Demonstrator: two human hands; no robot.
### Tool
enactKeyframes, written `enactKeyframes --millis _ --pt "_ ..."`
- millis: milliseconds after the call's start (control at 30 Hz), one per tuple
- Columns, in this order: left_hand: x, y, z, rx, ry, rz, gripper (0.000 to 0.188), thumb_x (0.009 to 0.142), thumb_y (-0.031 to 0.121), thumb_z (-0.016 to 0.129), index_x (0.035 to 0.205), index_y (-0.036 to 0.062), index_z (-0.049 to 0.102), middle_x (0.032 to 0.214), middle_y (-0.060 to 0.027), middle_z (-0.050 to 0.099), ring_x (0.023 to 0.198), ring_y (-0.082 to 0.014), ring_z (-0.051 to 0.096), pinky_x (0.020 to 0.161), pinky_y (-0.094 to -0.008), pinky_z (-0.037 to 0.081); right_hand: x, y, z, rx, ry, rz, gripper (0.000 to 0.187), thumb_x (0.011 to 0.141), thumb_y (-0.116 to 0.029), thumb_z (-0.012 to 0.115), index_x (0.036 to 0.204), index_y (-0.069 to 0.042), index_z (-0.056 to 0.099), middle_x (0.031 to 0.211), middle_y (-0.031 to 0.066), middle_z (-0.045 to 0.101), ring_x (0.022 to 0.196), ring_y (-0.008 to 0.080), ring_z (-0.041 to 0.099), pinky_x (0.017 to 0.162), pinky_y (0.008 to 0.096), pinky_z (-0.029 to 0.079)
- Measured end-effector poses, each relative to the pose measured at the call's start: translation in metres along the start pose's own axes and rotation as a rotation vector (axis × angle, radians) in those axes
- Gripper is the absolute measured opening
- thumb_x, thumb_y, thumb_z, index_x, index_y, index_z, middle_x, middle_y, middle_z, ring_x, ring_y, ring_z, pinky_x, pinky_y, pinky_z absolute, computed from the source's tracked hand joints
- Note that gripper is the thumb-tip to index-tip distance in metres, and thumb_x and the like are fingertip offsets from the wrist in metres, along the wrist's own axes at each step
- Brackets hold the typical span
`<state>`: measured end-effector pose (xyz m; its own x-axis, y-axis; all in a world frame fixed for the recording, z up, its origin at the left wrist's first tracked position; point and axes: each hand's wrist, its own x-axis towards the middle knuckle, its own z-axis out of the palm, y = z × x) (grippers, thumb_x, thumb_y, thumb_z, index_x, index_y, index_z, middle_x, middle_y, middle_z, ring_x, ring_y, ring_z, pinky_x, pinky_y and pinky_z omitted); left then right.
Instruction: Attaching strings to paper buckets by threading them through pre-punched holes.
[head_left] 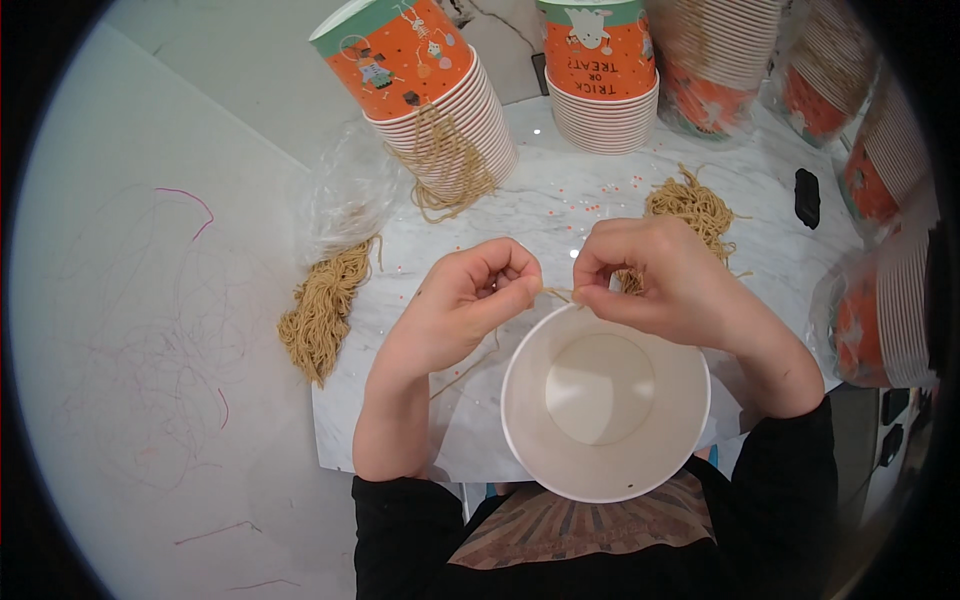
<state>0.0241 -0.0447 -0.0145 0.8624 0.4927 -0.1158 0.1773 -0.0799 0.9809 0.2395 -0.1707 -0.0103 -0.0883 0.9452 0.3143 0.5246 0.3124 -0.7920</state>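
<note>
A large paper bucket [530, 420], white inside, stands at the table's near edge close to my body, its mouth facing up. Over its far rim, a short piece of tan string [557, 294] stretches between my two hands. My left hand [475, 300] pinches one end between thumb and forefinger. The other end is pinched by my right hand [655, 275], just above the bucket's rim. Another strand trails below my left hand toward the table. Beyond my right hand lies a tangled heap of tan string [690, 210], partly covered by that hand.
A bundle of tan string [330, 310] spills from a clear plastic bag [345, 200] at the left. Stacked orange and green buckets [400, 60] lean at the back, strands hanging on them. More stacks [600, 70] line the back and right. A black object [807, 198] lies right.
</note>
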Motion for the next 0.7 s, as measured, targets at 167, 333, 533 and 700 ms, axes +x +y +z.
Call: enactKeyframes --millis 167,333,533,700 --pt "0.003 -0.004 -0.001 0.052 -0.008 0.05 0.013 0.102 0.017 0.062 0.103 0.0044 0.062 0.092 0.0042 0.059 0.081 -0.0017 0.051 0.068 -0.0196 0.04 0.008 0.011 0.003 0.192 0.009 0.1 0.015 0.087 -0.013 0.073 0.09 0.001 0.07 0.08 0.01 0.07 0.076 0.0178 0.068 0.072 0.0307 0.054" --pt "0.008 -0.004 0.008 0.032 0.005 0.064 0.013 0.102 0.015 0.062 0.102 0.002 0.062 0.093 0.0025 0.062 0.084 -0.0031 0.054 0.071 -0.0202 0.043 0.01 0.02 0.011 0.371 -0.007 0.152 0.017 0.088 -0.015 0.073 0.09 0.002 0.071 0.079 0.0059 0.07 0.074 0.0114 0.066 0.071 0.0285 0.053" --pt "0.006 0.0 0.01 -0.008 0.039 0.061 0.013 0.1 0.01 0.062 0.106 -0.0014 0.064 0.096 0.0 0.065 0.088 -0.0047 0.059 0.076 -0.0208 0.047 0.012 0.026 0.012 0.353 0.0 0.175 0.016 0.087 -0.013 0.071 0.087 0.003 0.07 0.076 0.0051 0.069 0.072 0.0104 0.064 0.07 0.0271 0.053" --pt "0.005 0.002 0.006 -0.02 0.074 0.065 0.016 0.099 0.009 0.065 0.112 -0.0014 0.065 0.099 -0.0016 0.067 0.091 -0.0057 0.062 0.078 -0.0206 0.049 0.014 0.029 0.011 0.397 -0.015 0.195 0.016 0.087 -0.014 0.07 0.088 0.003 0.069 0.078 0.0032 0.069 0.075 0.0086 0.062 0.072 0.0263 0.052"
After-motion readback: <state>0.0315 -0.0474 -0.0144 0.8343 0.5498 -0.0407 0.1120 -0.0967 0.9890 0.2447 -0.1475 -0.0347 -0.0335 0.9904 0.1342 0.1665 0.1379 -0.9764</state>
